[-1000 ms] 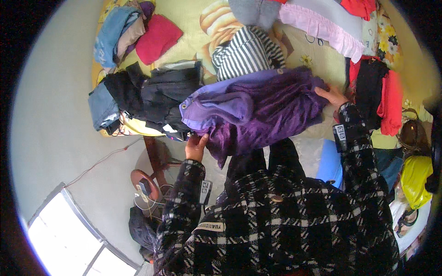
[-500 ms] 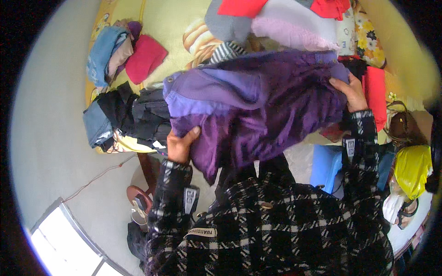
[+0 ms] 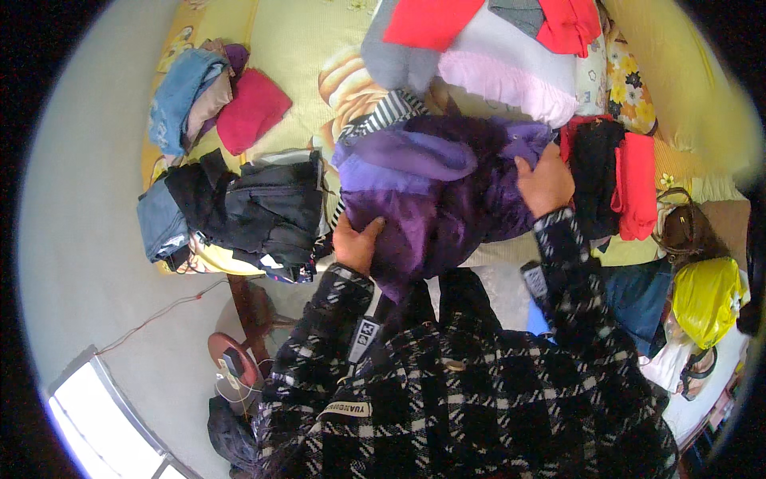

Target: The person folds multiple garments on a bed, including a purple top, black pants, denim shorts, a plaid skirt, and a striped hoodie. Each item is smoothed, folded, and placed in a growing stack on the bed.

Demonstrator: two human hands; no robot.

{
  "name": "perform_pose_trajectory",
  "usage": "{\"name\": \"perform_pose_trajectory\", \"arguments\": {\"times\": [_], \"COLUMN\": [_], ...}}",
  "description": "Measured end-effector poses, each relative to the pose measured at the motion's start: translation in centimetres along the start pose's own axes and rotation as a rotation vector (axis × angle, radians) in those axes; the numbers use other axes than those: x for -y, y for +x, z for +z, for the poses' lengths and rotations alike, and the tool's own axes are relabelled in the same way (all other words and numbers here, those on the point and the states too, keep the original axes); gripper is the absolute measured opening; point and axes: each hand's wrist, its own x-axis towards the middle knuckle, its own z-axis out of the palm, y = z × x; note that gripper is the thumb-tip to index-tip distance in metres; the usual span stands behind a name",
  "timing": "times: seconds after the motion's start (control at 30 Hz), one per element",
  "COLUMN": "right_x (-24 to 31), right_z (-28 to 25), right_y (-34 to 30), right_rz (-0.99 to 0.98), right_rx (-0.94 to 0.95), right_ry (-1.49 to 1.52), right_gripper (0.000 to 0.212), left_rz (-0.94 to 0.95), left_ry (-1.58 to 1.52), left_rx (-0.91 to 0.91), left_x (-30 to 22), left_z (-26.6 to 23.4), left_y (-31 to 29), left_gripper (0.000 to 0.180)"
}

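Observation:
Between my two hands is a dark purple garment (image 3: 435, 209) with a lighter violet lining, its kind unclear in the bunched folds. My left hand (image 3: 357, 242) grips its lower left edge, thumb on top. The upper right part of the cloth is pinched in my right hand (image 3: 546, 182), where a small snap shows. Black-and-white striped cloth (image 3: 391, 112) lies just behind the garment. Left of my left hand rests a dark folded jacket (image 3: 275, 211).
On the bed (image 3: 291, 40) lie folded jeans (image 3: 183, 96), a crimson cloth (image 3: 251, 112), a pink-white garment (image 3: 511, 84) and red clothing (image 3: 636, 188). A brown handbag (image 3: 686, 227) and a yellow plastic bag (image 3: 706, 302) are at the right. A round brown stool (image 3: 233, 359) stands lower left.
My hands have come closer together, the right moving left and down, so the purple garment is narrower and more bunched. The dark jacket at left shows more fully.

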Motion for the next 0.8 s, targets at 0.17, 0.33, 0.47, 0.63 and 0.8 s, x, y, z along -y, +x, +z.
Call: {"name": "perform_pose_trajectory", "arguments": {"times": [0.17,0.33,0.47,0.63,0.8], "right_x": [7.9,10.5,8.7,6.8,3.6], "right_z": [-0.1,4.0,4.4,3.7,4.1], "right_y": [-6.0,-8.0,-7.5,-7.6,-8.1], "right_rz": [-0.337,-0.430,-0.315,-0.397,-0.054], "right_rx": [-0.211,0.144,0.219,0.267,0.431], "right_ry": [-0.164,-0.242,0.021,0.533,1.313], "right_gripper": [0.032,0.035,0.052,0.057,0.050], "left_rz": [0.029,-0.030,0.028,-0.018,0.018], "left_ry": [0.079,0.102,0.081,-0.105,-0.119], "left_rx": [-0.096,-0.018,0.039,0.113,0.150], "left_x": [1.1,1.1,0.8,1.2,-0.9], "left_z": [0.7,0.8,1.5,1.6,2.1], "left_y": [-0.3,-0.4,-0.7,-0.6,-1.4], "left_gripper": [0.039,0.034,0.041,0.042,0.046]}}
